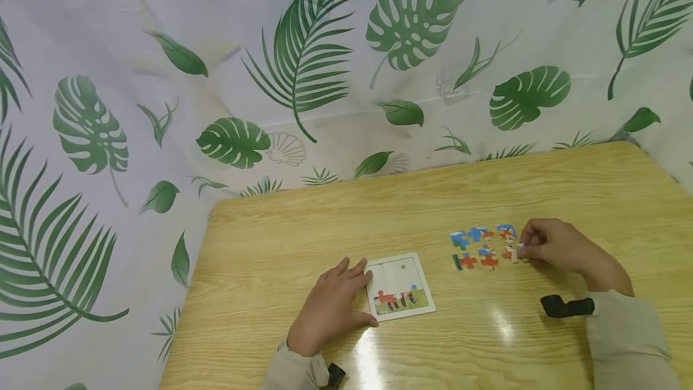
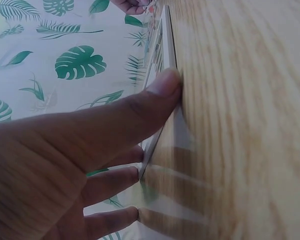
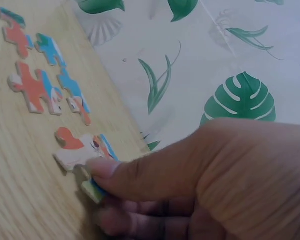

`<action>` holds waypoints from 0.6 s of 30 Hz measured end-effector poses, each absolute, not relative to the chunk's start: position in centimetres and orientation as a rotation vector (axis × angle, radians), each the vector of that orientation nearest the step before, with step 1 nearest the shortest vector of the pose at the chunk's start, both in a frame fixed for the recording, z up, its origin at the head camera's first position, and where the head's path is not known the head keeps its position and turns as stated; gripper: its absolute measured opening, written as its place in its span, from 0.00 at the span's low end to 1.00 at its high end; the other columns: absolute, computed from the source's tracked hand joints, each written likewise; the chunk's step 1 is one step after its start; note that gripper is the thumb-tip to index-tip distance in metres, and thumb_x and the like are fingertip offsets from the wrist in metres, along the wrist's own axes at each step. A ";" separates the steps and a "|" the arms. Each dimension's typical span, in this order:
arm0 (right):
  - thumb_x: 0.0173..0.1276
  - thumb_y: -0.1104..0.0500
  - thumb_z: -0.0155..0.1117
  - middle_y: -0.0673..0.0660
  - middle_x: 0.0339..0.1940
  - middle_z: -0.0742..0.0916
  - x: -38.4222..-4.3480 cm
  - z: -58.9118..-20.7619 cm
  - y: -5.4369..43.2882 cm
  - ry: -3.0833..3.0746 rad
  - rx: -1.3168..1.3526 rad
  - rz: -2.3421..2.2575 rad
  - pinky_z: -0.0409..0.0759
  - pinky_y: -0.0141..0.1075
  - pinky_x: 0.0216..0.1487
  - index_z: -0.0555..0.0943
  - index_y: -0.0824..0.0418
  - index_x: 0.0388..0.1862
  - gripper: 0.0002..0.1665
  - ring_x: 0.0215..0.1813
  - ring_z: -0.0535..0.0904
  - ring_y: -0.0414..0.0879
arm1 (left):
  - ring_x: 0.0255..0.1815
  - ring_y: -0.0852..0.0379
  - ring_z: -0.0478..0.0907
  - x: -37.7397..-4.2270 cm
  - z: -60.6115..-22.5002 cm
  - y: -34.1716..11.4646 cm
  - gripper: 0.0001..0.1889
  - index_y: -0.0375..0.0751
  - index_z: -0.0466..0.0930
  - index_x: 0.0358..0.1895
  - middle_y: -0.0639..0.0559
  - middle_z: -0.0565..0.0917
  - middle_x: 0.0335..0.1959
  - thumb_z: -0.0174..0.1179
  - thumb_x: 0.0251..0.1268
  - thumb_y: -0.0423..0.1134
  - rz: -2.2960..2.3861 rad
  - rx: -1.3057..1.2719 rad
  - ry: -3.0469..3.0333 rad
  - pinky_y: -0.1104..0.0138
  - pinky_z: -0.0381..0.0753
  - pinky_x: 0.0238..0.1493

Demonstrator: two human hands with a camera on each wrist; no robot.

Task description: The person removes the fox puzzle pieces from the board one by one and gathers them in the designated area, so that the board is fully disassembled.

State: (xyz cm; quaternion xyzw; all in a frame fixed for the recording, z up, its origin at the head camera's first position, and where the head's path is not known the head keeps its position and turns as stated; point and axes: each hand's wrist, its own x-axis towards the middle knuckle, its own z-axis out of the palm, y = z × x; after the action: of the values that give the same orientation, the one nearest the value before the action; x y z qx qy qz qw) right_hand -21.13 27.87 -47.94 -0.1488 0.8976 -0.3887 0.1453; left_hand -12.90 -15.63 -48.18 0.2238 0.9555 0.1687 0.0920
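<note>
A white-framed puzzle board (image 1: 392,272) lies on the table, with a few pieces along its lower part. My left hand (image 1: 331,303) rests at its left side, fingers spread along the edge. In the left wrist view, the thumb (image 2: 166,84) touches the board's rim. To the right, my right hand (image 1: 560,248) pinches a jigsaw piece (image 3: 92,191) with green and blue on it, partly covered by the thumb. Beside it lie a white and orange piece (image 3: 76,152) and a fox-face piece (image 1: 507,232). The right hand's other fingers are partly hidden.
Several more jigsaw pieces (image 1: 489,259) lie in two rows between the board and my right hand. The wood-grain table (image 1: 303,227) meets a leaf-patterned cloth (image 1: 335,155) at its back and left. Black wrist mounts (image 1: 565,306) stick out by both sleeves.
</note>
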 end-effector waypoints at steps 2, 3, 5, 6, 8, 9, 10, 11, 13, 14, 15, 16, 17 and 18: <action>0.70 0.67 0.68 0.53 0.28 0.81 -21.1 -48.0 27.8 2.632 -0.425 -1.066 0.80 0.34 0.28 0.78 0.69 0.39 0.07 0.27 0.77 0.42 | 0.80 0.40 0.60 -12.9 -48.2 -15.6 0.45 0.45 0.76 0.73 0.50 0.66 0.79 0.78 0.50 0.59 0.510 0.664 2.838 0.44 0.66 0.73; 0.70 0.67 0.69 0.53 0.28 0.80 -21.2 -48.1 27.8 2.650 -0.424 -1.048 0.79 0.34 0.27 0.78 0.68 0.38 0.07 0.27 0.76 0.41 | 0.80 0.40 0.59 -12.8 -48.2 -15.6 0.45 0.45 0.76 0.73 0.50 0.66 0.79 0.79 0.50 0.59 0.515 0.663 2.836 0.44 0.66 0.73; 0.70 0.66 0.69 0.52 0.28 0.80 -21.2 -48.2 27.8 2.672 -0.417 -1.027 0.76 0.33 0.27 0.79 0.68 0.38 0.07 0.27 0.74 0.41 | 0.80 0.40 0.59 -12.8 -48.2 -15.6 0.45 0.45 0.75 0.73 0.50 0.66 0.79 0.79 0.50 0.58 0.524 0.663 2.835 0.44 0.65 0.73; 0.70 0.66 0.69 0.52 0.28 0.80 -21.2 -48.3 27.8 2.675 -0.414 -1.024 0.76 0.33 0.27 0.79 0.68 0.38 0.07 0.27 0.73 0.41 | 0.80 0.40 0.59 -12.8 -48.2 -15.6 0.45 0.45 0.75 0.73 0.50 0.66 0.79 0.79 0.50 0.58 0.528 0.660 2.836 0.44 0.65 0.73; 0.70 0.65 0.70 0.52 0.29 0.79 -21.3 -48.4 27.9 2.671 -0.406 -1.026 0.76 0.33 0.27 0.79 0.68 0.39 0.08 0.27 0.73 0.41 | 0.80 0.39 0.59 -12.8 -48.2 -15.6 0.45 0.45 0.76 0.73 0.50 0.66 0.79 0.79 0.50 0.58 0.528 0.662 2.839 0.44 0.65 0.73; 0.70 0.65 0.70 0.52 0.29 0.79 -21.3 -48.4 27.9 2.676 -0.409 -1.018 0.75 0.33 0.27 0.79 0.68 0.39 0.08 0.28 0.72 0.41 | 0.80 0.39 0.59 -12.8 -48.2 -15.6 0.45 0.45 0.76 0.73 0.50 0.66 0.79 0.78 0.50 0.58 0.527 0.662 2.840 0.44 0.65 0.73; 0.70 0.65 0.70 0.52 0.29 0.79 -21.3 -48.5 27.9 2.684 -0.412 -1.009 0.75 0.33 0.27 0.78 0.67 0.39 0.08 0.28 0.72 0.41 | 0.80 0.39 0.59 -12.8 -48.2 -15.6 0.45 0.45 0.75 0.73 0.50 0.66 0.79 0.78 0.51 0.59 0.524 0.664 2.841 0.44 0.65 0.73; 0.70 0.64 0.70 0.52 0.29 0.79 -21.4 -48.5 27.9 2.692 -0.417 -0.998 0.74 0.33 0.28 0.78 0.67 0.39 0.09 0.28 0.72 0.41 | 0.80 0.39 0.58 -12.8 -48.3 -15.5 0.45 0.45 0.75 0.73 0.50 0.65 0.79 0.78 0.51 0.59 0.522 0.664 2.841 0.43 0.65 0.73; 0.69 0.64 0.70 0.51 0.29 0.78 -21.4 -48.5 27.9 2.709 -0.430 -0.978 0.72 0.34 0.29 0.78 0.66 0.39 0.09 0.29 0.71 0.42 | 0.80 0.38 0.57 -12.7 -48.2 -15.5 0.45 0.46 0.74 0.74 0.50 0.65 0.79 0.77 0.53 0.59 0.513 0.666 2.838 0.43 0.64 0.73; 0.69 0.64 0.70 0.51 0.29 0.78 -21.4 -48.5 27.9 2.714 -0.437 -0.973 0.72 0.34 0.29 0.78 0.66 0.39 0.08 0.30 0.71 0.42 | 0.81 0.38 0.57 -12.7 -48.2 -15.4 0.45 0.46 0.74 0.74 0.50 0.64 0.80 0.77 0.54 0.59 0.508 0.665 2.837 0.42 0.64 0.73; 0.69 0.64 0.70 0.51 0.29 0.78 -21.4 -48.6 27.9 2.718 -0.442 -0.969 0.71 0.34 0.29 0.78 0.66 0.39 0.08 0.30 0.70 0.42 | 0.81 0.38 0.57 -12.7 -48.2 -15.4 0.45 0.46 0.74 0.75 0.50 0.64 0.80 0.76 0.54 0.59 0.506 0.664 2.835 0.42 0.64 0.74; 0.69 0.64 0.70 0.51 0.29 0.78 -21.4 -48.5 27.9 2.719 -0.444 -0.969 0.71 0.34 0.29 0.78 0.66 0.39 0.08 0.30 0.70 0.42 | 0.81 0.38 0.56 -12.7 -48.2 -15.4 0.44 0.46 0.73 0.75 0.49 0.63 0.80 0.76 0.55 0.59 0.502 0.664 2.834 0.42 0.64 0.74; 0.69 0.65 0.70 0.51 0.29 0.78 -21.4 -48.5 27.9 2.717 -0.445 -0.970 0.71 0.34 0.29 0.78 0.66 0.39 0.08 0.30 0.70 0.43 | 0.81 0.37 0.56 -12.7 -48.3 -15.4 0.44 0.46 0.73 0.75 0.49 0.63 0.80 0.76 0.55 0.59 0.498 0.665 2.834 0.42 0.64 0.74; 0.69 0.65 0.70 0.51 0.29 0.78 -21.4 -48.5 27.9 2.719 -0.446 -0.970 0.71 0.34 0.29 0.78 0.65 0.39 0.08 0.30 0.70 0.43 | 0.81 0.38 0.56 -12.7 -48.3 -15.3 0.44 0.46 0.73 0.75 0.49 0.63 0.80 0.76 0.55 0.60 0.492 0.665 2.836 0.42 0.64 0.74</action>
State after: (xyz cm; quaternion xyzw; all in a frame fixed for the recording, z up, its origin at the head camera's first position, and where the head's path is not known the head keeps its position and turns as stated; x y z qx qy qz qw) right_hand -21.43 27.89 -48.48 -0.1519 0.9252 -0.3301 0.1097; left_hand -12.72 -15.34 -48.25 0.2240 0.9558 0.1658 0.0935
